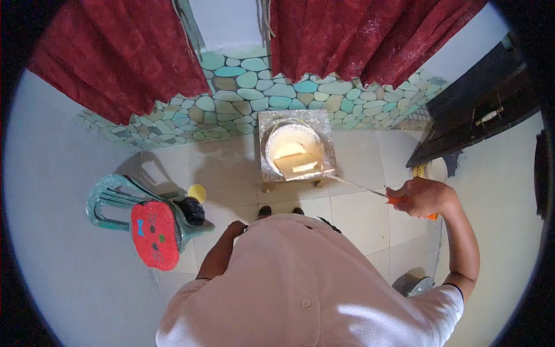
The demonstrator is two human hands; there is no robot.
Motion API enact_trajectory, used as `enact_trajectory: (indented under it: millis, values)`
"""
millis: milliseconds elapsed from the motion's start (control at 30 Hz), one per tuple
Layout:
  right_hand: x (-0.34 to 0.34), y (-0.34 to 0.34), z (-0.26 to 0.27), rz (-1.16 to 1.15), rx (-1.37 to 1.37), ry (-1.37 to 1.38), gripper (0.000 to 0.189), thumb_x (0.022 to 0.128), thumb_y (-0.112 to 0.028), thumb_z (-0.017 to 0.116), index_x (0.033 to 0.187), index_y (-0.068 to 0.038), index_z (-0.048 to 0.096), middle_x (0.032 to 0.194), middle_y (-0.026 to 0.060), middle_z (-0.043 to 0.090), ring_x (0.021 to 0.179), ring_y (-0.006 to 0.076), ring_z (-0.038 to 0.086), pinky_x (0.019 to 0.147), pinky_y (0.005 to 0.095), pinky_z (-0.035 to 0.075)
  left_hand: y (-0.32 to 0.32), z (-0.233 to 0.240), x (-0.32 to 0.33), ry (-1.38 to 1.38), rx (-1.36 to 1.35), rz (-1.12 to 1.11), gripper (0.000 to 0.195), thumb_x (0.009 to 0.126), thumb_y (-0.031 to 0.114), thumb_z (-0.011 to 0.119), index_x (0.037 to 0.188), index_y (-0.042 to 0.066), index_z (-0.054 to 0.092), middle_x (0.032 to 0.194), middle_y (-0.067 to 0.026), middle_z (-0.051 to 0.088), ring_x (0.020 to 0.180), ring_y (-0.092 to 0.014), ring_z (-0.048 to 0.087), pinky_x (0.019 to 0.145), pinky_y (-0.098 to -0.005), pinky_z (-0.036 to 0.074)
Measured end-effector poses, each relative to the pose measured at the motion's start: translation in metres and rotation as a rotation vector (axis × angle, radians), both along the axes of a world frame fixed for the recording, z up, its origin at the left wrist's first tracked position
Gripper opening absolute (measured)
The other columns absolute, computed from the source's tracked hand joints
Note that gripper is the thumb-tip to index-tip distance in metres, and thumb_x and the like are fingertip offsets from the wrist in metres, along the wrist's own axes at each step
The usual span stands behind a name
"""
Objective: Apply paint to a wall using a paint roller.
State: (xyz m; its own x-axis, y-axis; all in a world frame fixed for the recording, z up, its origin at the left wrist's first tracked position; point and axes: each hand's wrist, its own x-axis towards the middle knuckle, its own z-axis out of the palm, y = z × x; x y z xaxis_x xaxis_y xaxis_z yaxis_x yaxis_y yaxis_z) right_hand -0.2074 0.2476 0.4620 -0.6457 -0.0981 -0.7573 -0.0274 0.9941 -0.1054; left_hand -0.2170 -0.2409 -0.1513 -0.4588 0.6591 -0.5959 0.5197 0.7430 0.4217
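My right hand point(418, 197) grips the orange handle of a tool with a long thin metal rod point(360, 185), which looks like a paint roller frame. The rod reaches left to the near rim of a whitish bucket point(268, 149); the tool's far end is hard to make out there. Inside the bucket leans a tan board point(284, 164) with a pale strip on it. Under the bucket is a paint-spattered wooden stool point(318, 116). My left hand point(237, 228) hangs beside my waist, partly hidden, and its fingers are unclear.
A green plastic chair point(96, 204) with a red face-patterned mat point(154, 251) stands left, near a black bag point(193, 210) and yellow disc point(197, 192). Red curtains point(321, 39) hang before the stone-patterned wall point(279, 102). A labelled tub point(438, 169) stands by the dark door point(468, 99).
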Motion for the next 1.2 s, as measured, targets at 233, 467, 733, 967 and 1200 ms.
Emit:
enact_trajectory:
  millis: [233,467,733,967,1200]
  values:
    - [-0.005,0.003,0.009,0.045,-0.037,0.084,0.034,0.083,-0.023,0.052,0.116,-0.012,0.055,0.061,0.0095,0.06,0.053,0.0205,0.058,0.054,0.0347,0.046,0.006,0.024,-0.023,0.214,0.181,-0.096,0.024,0.072,0.026,0.058,0.085,0.007,0.063,0.088,-0.0182,0.061,0.086,-0.033,0.059,0.074,-0.0401,0.049]
    - [-0.013,-0.007,0.024,-0.051,0.05,-0.055,0.032,0.083,-0.019,0.046,0.112,-0.008,0.055,0.084,0.0124,0.064,0.067,0.0248,0.062,0.065,0.0367,0.049,0.02,0.003,-0.03,0.184,0.148,0.078,0.018,0.074,0.021,0.055,0.082,0.006,0.06,0.087,-0.0167,0.06,0.085,-0.032,0.058,0.075,-0.0393,0.048]
    - [-0.005,0.005,0.012,0.023,-0.081,0.097,0.033,0.082,-0.02,0.048,0.112,-0.008,0.055,0.083,0.0131,0.064,0.068,0.0261,0.062,0.066,0.0376,0.048,0.004,0.008,-0.019,0.117,0.059,0.047,0.018,0.072,0.022,0.057,0.08,0.006,0.063,0.089,-0.0169,0.061,0.088,-0.032,0.058,0.076,-0.0411,0.048]
    - [-0.01,0.002,0.029,-0.125,0.055,-0.029,0.036,0.083,-0.024,0.048,0.115,-0.009,0.055,0.078,0.0136,0.063,0.061,0.0237,0.061,0.062,0.0365,0.048,-0.001,0.015,-0.019,0.141,0.056,-0.046,0.018,0.072,0.022,0.055,0.078,0.006,0.062,0.085,-0.0176,0.061,0.084,-0.034,0.059,0.072,-0.0424,0.048]
    - [-0.014,0.004,0.021,-0.179,0.026,-0.043,0.037,0.083,-0.024,0.05,0.118,-0.011,0.054,0.059,0.0087,0.06,0.046,0.016,0.057,0.047,0.0298,0.045,0.004,0.014,-0.021,0.248,0.233,-0.032,0.015,0.072,0.018,0.056,0.075,0.004,0.062,0.081,-0.0177,0.061,0.08,-0.034,0.06,0.068,-0.0433,0.049]
